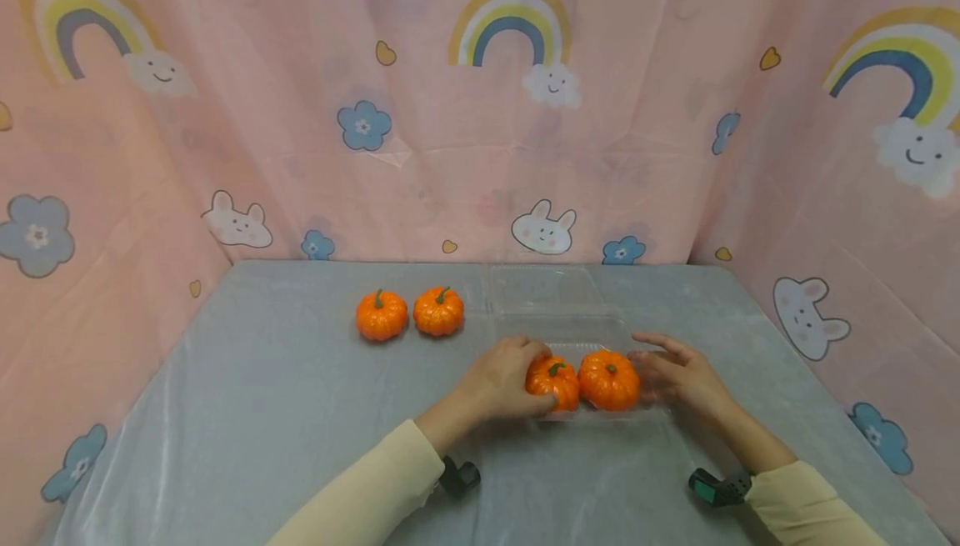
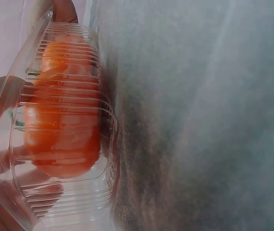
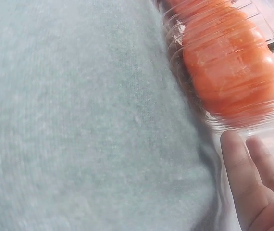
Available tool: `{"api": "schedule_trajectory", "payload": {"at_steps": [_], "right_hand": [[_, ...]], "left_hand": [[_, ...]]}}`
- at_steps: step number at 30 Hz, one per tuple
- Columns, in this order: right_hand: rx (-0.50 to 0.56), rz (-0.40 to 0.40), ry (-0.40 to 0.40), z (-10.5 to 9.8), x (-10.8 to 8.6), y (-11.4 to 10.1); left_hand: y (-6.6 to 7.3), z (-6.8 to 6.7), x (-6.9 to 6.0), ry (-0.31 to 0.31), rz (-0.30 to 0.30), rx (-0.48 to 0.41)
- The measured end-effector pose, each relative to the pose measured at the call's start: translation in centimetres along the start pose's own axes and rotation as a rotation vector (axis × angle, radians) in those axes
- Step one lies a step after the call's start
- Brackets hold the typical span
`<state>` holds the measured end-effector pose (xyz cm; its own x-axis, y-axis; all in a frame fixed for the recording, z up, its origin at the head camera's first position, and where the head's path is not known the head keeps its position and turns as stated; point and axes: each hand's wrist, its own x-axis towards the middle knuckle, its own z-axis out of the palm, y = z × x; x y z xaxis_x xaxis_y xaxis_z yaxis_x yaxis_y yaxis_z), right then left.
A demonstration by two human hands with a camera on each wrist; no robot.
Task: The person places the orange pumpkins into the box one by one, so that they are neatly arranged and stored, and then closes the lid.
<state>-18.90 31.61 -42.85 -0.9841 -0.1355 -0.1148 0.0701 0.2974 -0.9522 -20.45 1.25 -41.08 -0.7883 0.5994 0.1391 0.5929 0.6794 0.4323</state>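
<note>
Two small orange pumpkins sit side by side in a clear ribbed plastic box [image 2: 65,192], its lid [image 1: 551,289] folded back behind it. Around the left pumpkin [image 1: 552,383] curl the fingers and thumb of my left hand [image 1: 504,379], inside the box's left part. The right pumpkin [image 1: 610,380] touches its neighbour. At the box's right end is my right hand [image 1: 686,378], fingers extended; in the right wrist view the straight fingers [image 3: 238,159] are against the clear end wall beside the pumpkin [image 3: 233,67].
Two more orange pumpkins, one [image 1: 382,315] left of the other [image 1: 438,311], stand on the grey-covered table [image 1: 285,413] behind and left of the box. A pink patterned curtain [image 1: 450,162] hangs behind and at both sides.
</note>
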Motion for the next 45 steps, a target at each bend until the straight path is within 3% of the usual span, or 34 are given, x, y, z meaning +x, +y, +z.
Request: {"api": "schedule_trajectory", "payload": {"at_steps": [8, 16, 24, 31, 45], "right_hand": [[-0.031, -0.004, -0.004, 0.0, 0.1, -0.1], [-0.035, -0.002, -0.009, -0.1, 0.1, 0.1], [-0.032, 0.002, -0.013, -0.2, 0.2, 0.1], [-0.034, 0.012, -0.001, -0.1, 0.2, 0.1], [-0.039, 0.005, 0.005, 0.0, 0.0, -0.1]], "left_hand": [[0.0, 0.1, 0.0, 0.008, -0.009, -0.031], [-0.3, -0.1, 0.0, 0.037, -0.004, -0.157], [-1.0, -1.1, -0.1, 0.099, -0.007, -0.479], [-1.7, -2.6, -0.5, 0.183, -0.037, -0.483], [-3.6, -6.0, -1.8, 0.317, -0.161, -0.552]]}}
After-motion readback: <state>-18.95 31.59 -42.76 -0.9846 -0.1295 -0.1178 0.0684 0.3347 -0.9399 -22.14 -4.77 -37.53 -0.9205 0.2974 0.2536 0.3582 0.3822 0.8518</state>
